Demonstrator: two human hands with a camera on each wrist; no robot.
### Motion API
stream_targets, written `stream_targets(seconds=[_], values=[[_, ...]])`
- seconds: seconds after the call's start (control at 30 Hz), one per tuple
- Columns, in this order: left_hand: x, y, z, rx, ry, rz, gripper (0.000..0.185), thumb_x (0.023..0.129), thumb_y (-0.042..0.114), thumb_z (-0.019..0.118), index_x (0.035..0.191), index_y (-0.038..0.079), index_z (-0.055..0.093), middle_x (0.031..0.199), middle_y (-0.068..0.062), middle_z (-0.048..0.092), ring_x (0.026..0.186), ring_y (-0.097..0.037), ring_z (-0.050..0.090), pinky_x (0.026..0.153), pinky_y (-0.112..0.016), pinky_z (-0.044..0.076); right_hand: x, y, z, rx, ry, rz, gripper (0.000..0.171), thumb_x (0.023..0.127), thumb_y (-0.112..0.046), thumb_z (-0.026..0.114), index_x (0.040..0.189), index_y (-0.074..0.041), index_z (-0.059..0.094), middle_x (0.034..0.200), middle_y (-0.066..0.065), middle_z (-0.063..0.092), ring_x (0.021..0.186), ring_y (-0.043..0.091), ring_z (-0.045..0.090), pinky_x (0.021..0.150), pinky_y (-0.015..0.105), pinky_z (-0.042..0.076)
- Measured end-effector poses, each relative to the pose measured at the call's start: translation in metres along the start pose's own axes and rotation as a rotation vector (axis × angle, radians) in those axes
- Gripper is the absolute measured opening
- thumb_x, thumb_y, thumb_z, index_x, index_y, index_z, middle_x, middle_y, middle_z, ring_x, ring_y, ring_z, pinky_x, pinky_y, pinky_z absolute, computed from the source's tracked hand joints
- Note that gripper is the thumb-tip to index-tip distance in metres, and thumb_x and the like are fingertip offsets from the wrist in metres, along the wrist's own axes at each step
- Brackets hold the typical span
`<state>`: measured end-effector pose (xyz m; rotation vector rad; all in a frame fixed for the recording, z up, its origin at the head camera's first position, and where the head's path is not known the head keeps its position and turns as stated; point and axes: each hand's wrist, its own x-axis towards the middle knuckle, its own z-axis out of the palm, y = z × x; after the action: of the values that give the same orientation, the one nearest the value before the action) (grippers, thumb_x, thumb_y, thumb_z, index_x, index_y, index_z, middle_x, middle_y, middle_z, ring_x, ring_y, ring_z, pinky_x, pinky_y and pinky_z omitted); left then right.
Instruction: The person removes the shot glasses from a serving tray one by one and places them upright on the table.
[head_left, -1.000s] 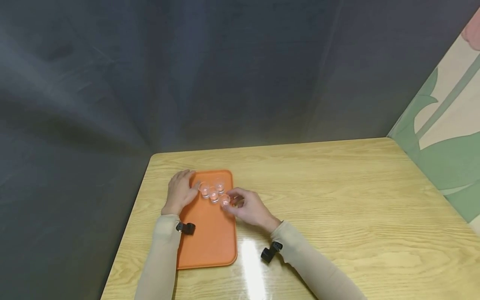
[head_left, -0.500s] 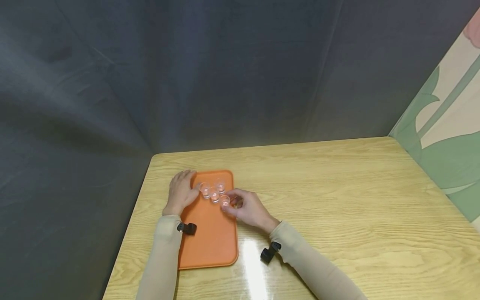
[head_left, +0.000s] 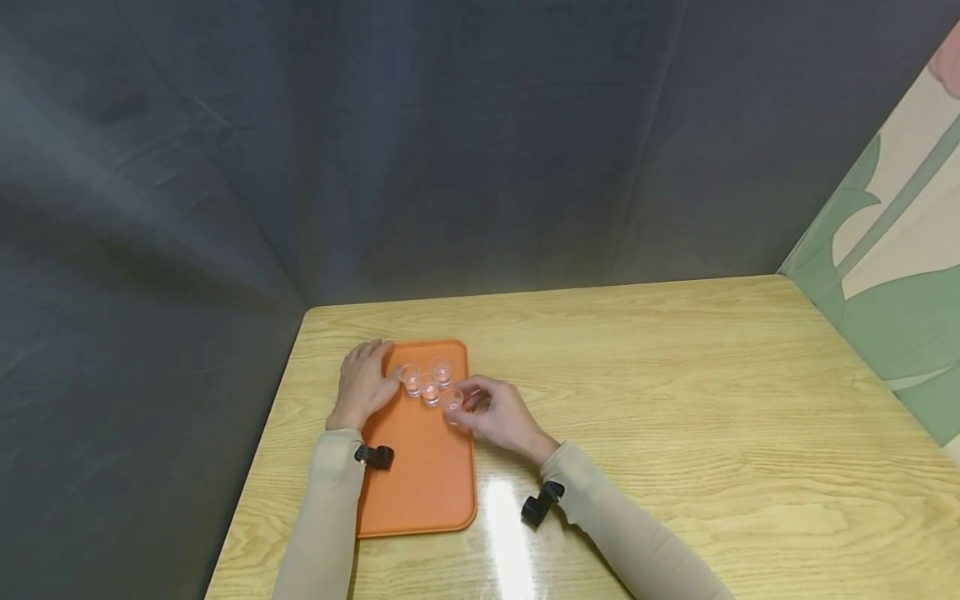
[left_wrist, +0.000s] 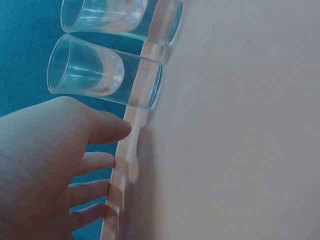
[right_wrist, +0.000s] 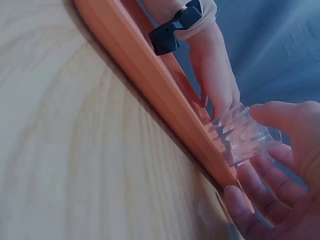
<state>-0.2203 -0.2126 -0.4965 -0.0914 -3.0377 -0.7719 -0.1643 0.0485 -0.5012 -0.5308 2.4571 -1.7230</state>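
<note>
Wooden counter (head_left: 675, 400) against a dark curtain: I am setting a small glass into the cluster on the orange tray (head_left: 420, 483).

Going left to right: my left hand (head_left: 362, 385) lies flat and relaxed on the far left corner of the tray, fingers straight, thumb tip touching the leftmost glass (head_left: 409, 379) to steady it. Two more glasses (head_left: 430, 390) stand just beside it on the far part of the tray. My right hand (head_left: 495, 414) pinches the fourth glass (head_left: 452, 401) between thumb and fingertips at the tray's right rim; I cannot tell whether its base has touched down. I judge this the placing step, nearly finished. The next move calls for a gentle, level lowering beside the others, then a slow release without knocking them.
</note>
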Motion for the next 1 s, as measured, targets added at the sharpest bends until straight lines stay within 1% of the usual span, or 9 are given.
stream_targets(seconds=[0.23,0.47,0.77,0.87,1.0], values=[[0.000,-0.001,0.001,-0.003,0.001,-0.001,0.061,0.105,0.034,0.060,0.157,0.004,0.050,0.167,-0.025,0.041,0.158,-0.049,0.028,0.132,-0.065,0.015,0.000,0.001,-0.004,0.039,0.031,0.006,0.030,0.089,-0.017,0.086,0.116,-0.005,0.076,0.098,0.009,0.078,0.085,0.014,0.072,0.077,0.026,0.061],[0.000,0.000,0.000,-0.004,0.005,-0.002,0.061,0.105,0.033,0.061,0.157,0.003,0.050,0.167,-0.025,0.040,0.158,-0.049,0.028,0.132,-0.065,0.015,0.000,0.006,-0.008,0.052,0.043,0.034,0.033,0.089,-0.021,0.086,0.118,-0.008,0.077,0.102,0.005,0.077,0.089,0.015,0.072,0.079,0.027,0.061],[-0.001,0.001,0.000,0.001,0.006,0.003,0.062,0.105,0.034,0.062,0.157,0.003,0.050,0.167,-0.025,0.040,0.159,-0.048,0.028,0.132,-0.065,0.016,-0.001,0.004,-0.015,0.066,0.070,0.046,0.034,0.089,-0.021,0.087,0.120,-0.010,0.077,0.105,0.006,0.076,0.090,0.017,0.071,0.082,0.032,0.062],[-0.001,0.000,0.000,-0.005,0.008,0.004,0.062,0.105,0.035,0.062,0.157,0.003,0.050,0.167,-0.025,0.040,0.159,-0.048,0.028,0.132,-0.065,0.015,-0.002,0.003,-0.017,0.067,0.084,0.050,0.035,0.088,-0.020,0.087,0.120,-0.010,0.077,0.103,0.007,0.076,0.089,0.017,0.071,0.082,0.031,0.061],[-0.002,0.000,0.000,-0.010,0.007,0.005,0.063,0.105,0.035,0.062,0.157,0.002,0.050,0.167,-0.026,0.040,0.159,-0.049,0.027,0.132,-0.066,0.015,-0.004,0.006,-0.021,0.077,0.101,0.052,0.037,0.087,-0.019,0.087,0.122,-0.011,0.077,0.105,0.008,0.076,0.089,0.018,0.071,0.081,0.030,0.062]])
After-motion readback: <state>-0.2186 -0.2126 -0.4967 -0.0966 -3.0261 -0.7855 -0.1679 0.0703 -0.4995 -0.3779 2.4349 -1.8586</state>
